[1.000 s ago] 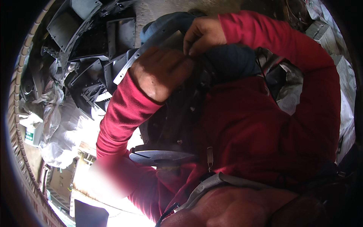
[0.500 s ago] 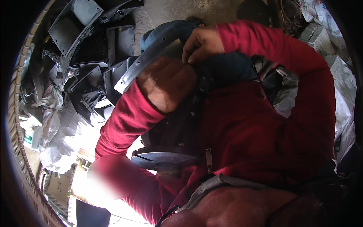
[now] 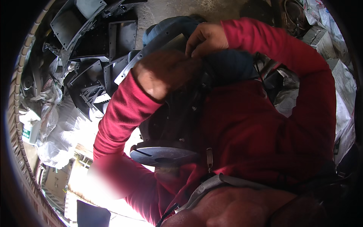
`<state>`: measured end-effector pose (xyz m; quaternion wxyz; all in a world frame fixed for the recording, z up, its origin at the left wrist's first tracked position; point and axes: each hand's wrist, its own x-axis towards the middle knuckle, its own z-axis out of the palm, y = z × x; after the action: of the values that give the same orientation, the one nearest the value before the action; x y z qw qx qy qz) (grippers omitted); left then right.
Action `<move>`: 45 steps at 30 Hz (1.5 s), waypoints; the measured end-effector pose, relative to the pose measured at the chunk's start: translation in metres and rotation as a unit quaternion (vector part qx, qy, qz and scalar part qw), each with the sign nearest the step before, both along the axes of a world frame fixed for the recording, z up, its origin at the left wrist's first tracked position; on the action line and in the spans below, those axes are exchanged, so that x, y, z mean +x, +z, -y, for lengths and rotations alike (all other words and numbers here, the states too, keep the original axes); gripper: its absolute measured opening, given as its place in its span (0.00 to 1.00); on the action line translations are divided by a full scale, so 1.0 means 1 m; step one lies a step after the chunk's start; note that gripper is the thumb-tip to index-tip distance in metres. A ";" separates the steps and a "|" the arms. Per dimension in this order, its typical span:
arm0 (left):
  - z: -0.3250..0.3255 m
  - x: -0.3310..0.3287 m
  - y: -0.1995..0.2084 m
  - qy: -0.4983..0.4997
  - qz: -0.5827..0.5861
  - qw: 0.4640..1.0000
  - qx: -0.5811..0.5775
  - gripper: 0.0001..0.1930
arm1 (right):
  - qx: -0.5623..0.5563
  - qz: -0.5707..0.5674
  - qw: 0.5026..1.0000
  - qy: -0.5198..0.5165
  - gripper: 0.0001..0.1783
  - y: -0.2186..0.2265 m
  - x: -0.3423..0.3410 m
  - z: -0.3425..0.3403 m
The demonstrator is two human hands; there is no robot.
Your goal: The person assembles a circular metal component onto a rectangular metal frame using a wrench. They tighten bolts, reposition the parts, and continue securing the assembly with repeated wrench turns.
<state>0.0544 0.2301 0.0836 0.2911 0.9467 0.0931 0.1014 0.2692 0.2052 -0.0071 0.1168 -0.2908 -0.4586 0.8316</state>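
Observation:
A long, curved grey panel (image 3: 145, 56) with small holes along its rim lies slantwise over a blue-clothed knee (image 3: 166, 28). My left hand (image 3: 162, 73) reaches across the panel's near side, its back turned up. Its fingers curl into shadow and are partly blurred, so what they grip is hidden. Just beyond, at the panel's right end, my right hand (image 3: 207, 39) has thumb and fingers pinched together near the left hand's fingers. Anything in that pinch is too small to make out. Below the hands stands a dark machine body with a round grey plate (image 3: 164, 156).
Several dark panels (image 3: 123, 38) and black molded parts (image 3: 89, 85) are heaped at the left. White plastic bags (image 3: 60, 132) and a white container (image 3: 30, 130) sit below them. White sacks (image 3: 342, 102) line the right side. A woven rim (image 3: 17, 113) curves along the left edge.
The left hand has shifted slightly up, and the curved panel has moved up a little with its right end. The right hand has moved slightly right, still pinched.

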 end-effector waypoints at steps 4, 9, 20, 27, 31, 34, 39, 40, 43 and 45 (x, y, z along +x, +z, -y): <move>0.006 -0.006 -0.005 0.044 -0.011 0.999 0.008 0.14 | -0.004 -0.006 1.000 -0.008 0.14 0.000 0.000 0.001; -0.003 0.000 0.003 -0.016 -0.001 0.997 0.080 0.14 | -0.057 -0.025 0.997 -0.037 0.14 0.002 0.000 0.003; -0.003 0.006 0.002 -0.065 0.003 0.996 0.067 0.12 | 0.047 -0.015 0.999 -0.008 0.14 0.000 -0.001 0.000; -0.004 0.003 0.004 -0.038 -0.043 0.998 0.038 0.13 | 0.014 -0.006 1.000 0.018 0.14 0.000 -0.001 -0.005; -0.002 0.006 0.004 -0.060 -0.020 0.997 0.053 0.12 | 0.012 -0.011 1.000 0.003 0.14 -0.002 -0.002 -0.005; -0.004 0.010 0.011 -0.078 -0.014 0.994 0.074 0.12 | 0.014 0.000 1.000 0.005 0.14 0.004 -0.001 -0.007; -0.001 0.004 0.005 -0.018 -0.038 0.998 0.048 0.11 | 0.021 -0.008 0.999 0.027 0.15 -0.004 -0.002 -0.010; 0.000 0.003 0.005 -0.023 -0.042 0.998 0.051 0.10 | 0.027 -0.002 0.999 0.027 0.15 0.000 -0.001 -0.010; 0.001 0.006 0.006 -0.063 -0.009 0.995 0.072 0.09 | 0.056 0.006 0.998 0.027 0.15 0.003 -0.001 -0.010; 0.000 0.008 0.008 -0.066 0.008 0.995 0.079 0.08 | 0.079 0.013 0.996 0.042 0.15 0.005 -0.001 -0.012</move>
<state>0.0623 0.2303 0.0913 0.2223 0.9700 0.0201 0.0966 0.2680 0.2177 -0.0017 0.0985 -0.2724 -0.5359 0.7930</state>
